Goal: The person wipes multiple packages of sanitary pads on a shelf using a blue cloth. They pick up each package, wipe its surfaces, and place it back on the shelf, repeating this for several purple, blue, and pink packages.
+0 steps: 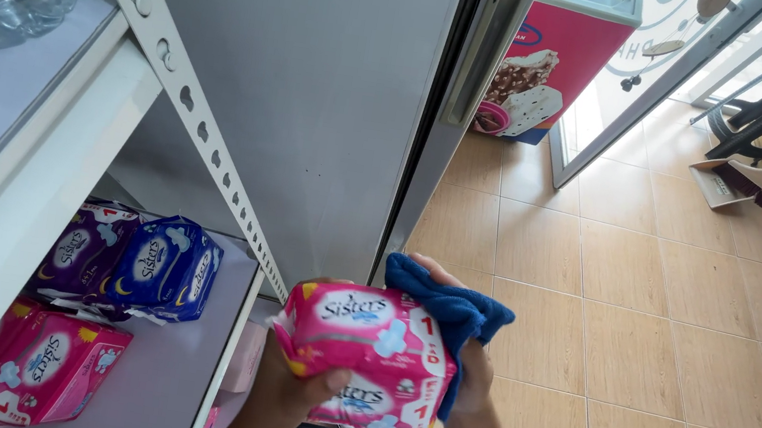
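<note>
- The person's left hand [300, 383] sits low in front of the body, fingers curled and clamped shut around what it holds, thumb tip showing at the near edge.
- The right hand [471, 363] is raised just beside it, fingers closed in a grip, knuckles turned outward.
- Both bare forearms angle up from the lower edge, converging so the two hands nearly meet.

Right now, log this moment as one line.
left hand: holds soft pink plastic pack | right hand: presses blue cloth on pack | beside white metal shelf
</note>
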